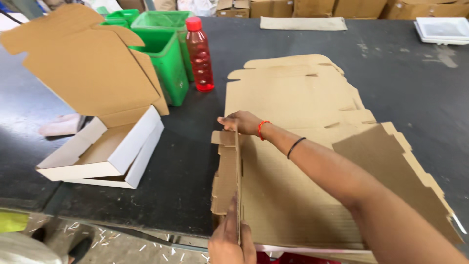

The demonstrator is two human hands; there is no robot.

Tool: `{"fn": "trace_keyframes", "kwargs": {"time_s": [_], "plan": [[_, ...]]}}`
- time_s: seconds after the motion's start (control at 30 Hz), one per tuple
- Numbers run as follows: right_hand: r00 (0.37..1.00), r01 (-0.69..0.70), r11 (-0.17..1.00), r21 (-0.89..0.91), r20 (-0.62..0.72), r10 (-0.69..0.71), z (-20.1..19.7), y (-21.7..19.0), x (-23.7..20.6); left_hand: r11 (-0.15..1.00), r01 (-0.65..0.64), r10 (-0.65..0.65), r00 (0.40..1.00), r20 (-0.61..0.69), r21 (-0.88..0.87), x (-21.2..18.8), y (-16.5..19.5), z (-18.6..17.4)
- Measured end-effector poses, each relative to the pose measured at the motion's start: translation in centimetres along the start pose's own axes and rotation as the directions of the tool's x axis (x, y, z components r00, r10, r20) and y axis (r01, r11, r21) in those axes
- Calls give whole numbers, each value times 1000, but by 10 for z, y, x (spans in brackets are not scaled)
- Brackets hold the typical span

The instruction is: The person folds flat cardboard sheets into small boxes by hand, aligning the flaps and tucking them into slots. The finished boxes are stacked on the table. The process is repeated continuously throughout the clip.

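A flat brown cardboard box blank lies on the dark table in front of me. Its left side flap is folded up and stands on edge. My right hand grips the far end of that flap, with the arm reaching across the blank from the lower right. The wrist carries an orange band and a black band. My left hand pinches the near end of the same flap at the table's front edge. Under this blank lies a stack of more flat blanks.
An assembled white-sided box with its brown lid raised sits at left. Behind it are green bins and a red bottle. White trays and a beige mat lie at the back. Paper scraps litter the floor.
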State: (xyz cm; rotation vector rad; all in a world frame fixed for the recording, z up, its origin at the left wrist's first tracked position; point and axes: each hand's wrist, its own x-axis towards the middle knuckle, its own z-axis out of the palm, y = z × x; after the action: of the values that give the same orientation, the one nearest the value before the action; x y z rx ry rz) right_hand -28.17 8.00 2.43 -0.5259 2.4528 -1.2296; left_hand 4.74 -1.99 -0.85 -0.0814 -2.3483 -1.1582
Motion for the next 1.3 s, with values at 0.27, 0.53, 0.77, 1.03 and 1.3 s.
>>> {"fn": "trace_keyframes", "kwargs": {"time_s": [0.27, 0.53, 0.77, 1.03, 1.3], "plan": [[995, 42, 973, 227, 75, -60, -44, 26, 1, 988, 88, -94, 994, -46, -130, -5, -5, 10], [996, -29, 960, -277, -86, 5, -24, 9, -81, 970, 78, -98, 992, -78, -229, 7, 1, 12], [965, 51, 635, -771, -125, -229, 42, 0, -131, 984, 97, -92, 995, 39, -149, 32, 12, 7], [986, 84, 734, -674, -52, -161, 37, 23, -124, 888, -448, 426, 885, 187, 99, 53, 28, -29], [931, 273, 826, -493, 351, -99, -55, 49, -140, 943, -171, 4, 864, 504, 286, 100, 25, -10]]}}
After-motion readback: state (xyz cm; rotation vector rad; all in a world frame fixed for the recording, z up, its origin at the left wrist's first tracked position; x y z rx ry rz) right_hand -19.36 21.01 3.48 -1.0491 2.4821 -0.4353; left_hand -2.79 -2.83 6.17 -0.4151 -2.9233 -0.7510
